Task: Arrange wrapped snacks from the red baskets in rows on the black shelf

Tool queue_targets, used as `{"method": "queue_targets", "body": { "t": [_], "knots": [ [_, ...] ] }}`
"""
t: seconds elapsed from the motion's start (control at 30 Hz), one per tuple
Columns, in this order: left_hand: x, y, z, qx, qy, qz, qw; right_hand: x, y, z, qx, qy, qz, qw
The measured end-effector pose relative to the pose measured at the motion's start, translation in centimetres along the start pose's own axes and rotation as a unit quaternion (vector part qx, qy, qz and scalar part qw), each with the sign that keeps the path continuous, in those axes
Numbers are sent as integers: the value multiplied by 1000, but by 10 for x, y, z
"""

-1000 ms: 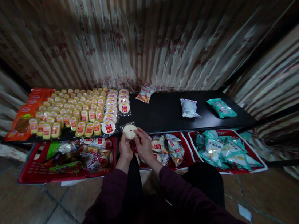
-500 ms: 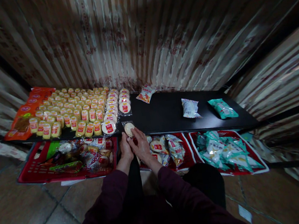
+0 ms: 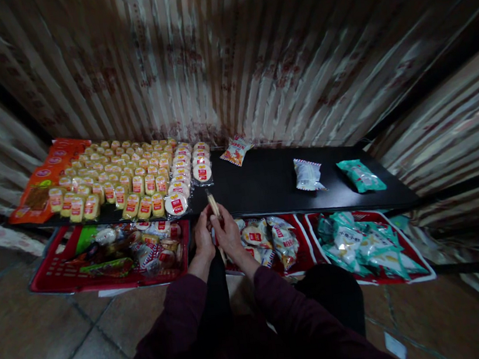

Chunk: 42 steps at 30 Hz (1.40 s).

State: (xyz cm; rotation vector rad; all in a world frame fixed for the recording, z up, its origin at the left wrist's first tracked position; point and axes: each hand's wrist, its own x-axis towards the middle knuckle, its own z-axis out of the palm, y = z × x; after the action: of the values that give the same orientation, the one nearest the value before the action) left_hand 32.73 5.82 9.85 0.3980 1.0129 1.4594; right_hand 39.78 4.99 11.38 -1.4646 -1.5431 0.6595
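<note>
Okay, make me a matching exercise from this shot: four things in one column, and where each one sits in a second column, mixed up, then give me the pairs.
Things:
1. round wrapped cake
2. green packet
3. white packet
4. orange packs

Places:
A. far left end of the black shelf
B. between both hands, on edge
C. far right end of the shelf
D. just left of the green packet

Pairs: 1-B, 2-C, 3-D, 4-A

We see glossy clear plastic wrap on the round cake [image 3: 213, 204] and on the rows of packets [image 3: 133, 178], shining against our smooth, matt black shelf [image 3: 266, 185]. Behind hangs a wrinkled, sheeny curtain [image 3: 206, 60]; the floor tiles [image 3: 45, 346] look dull.
</note>
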Motion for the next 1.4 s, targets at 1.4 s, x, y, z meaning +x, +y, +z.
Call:
{"method": "queue_targets", "body": {
  "t": [1.4],
  "knots": [
    [51, 19, 21, 443, 63, 301, 842, 80, 29, 18, -51, 76, 75, 993]
  ]
}}
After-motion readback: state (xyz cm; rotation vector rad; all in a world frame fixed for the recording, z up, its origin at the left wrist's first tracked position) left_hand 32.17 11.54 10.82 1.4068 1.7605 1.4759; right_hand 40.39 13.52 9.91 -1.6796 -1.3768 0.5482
